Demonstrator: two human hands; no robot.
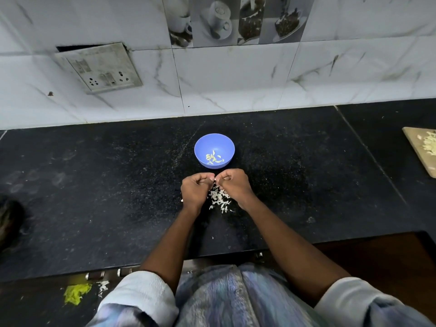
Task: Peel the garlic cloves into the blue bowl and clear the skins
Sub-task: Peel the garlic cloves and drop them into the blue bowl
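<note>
A small round blue plastic bowl point(214, 149) sits on the black speckled stone bench point(94, 185), about halfway along it and nearer the back edge by the tiled wall. A few pale yellow peeled garlic cloves point(213, 158) lie at the bottom of the bowl.

Just in front of the bowl, both hands are close together, fingertips almost touching. The left hand point(195, 190) and the right hand point(236, 185) each have their fingers curled in, and together they pinch a tiny white garlic clove point(215, 179) between them (it is very small, so only a bit of it shows).

Under the hands lies a little heap of thin white garlic skins point(219, 198), spread on the bench toward the front edge.

At the right edge of the bench lies a light wooden cutting board point(422, 149) with pale chopped bits on it.
</note>
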